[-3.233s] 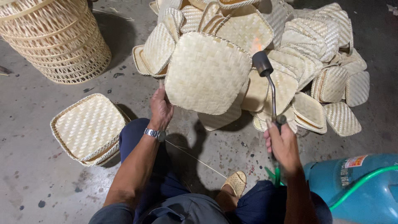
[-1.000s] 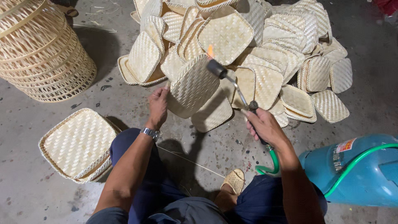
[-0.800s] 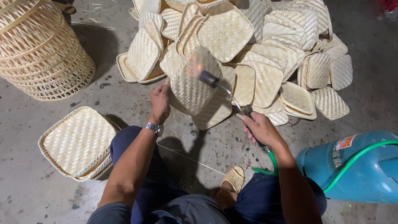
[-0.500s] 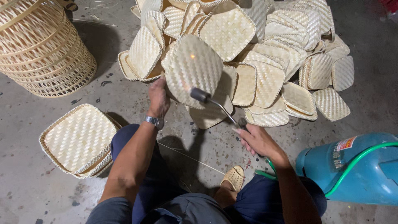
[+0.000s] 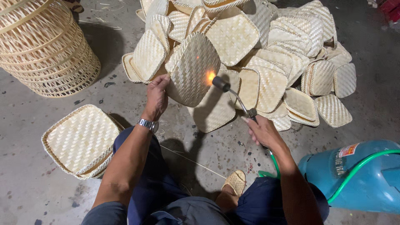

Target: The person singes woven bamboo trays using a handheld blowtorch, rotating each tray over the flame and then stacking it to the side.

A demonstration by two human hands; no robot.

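Now tilted edge-on, woven tray (image 5: 192, 68) gripped by left hand (image 5: 156, 95), right hand (image 5: 263, 131) clutching torch (image 5: 233, 95), flame seemingly nearer tray.

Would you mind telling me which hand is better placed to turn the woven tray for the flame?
Probably the left hand: it grips the woven tray by its edge, while the right hand is busy holding the torch.

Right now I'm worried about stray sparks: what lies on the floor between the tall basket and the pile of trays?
In the head view, bare concrete floor with dark specks separates the tall basket from the pile of trays.
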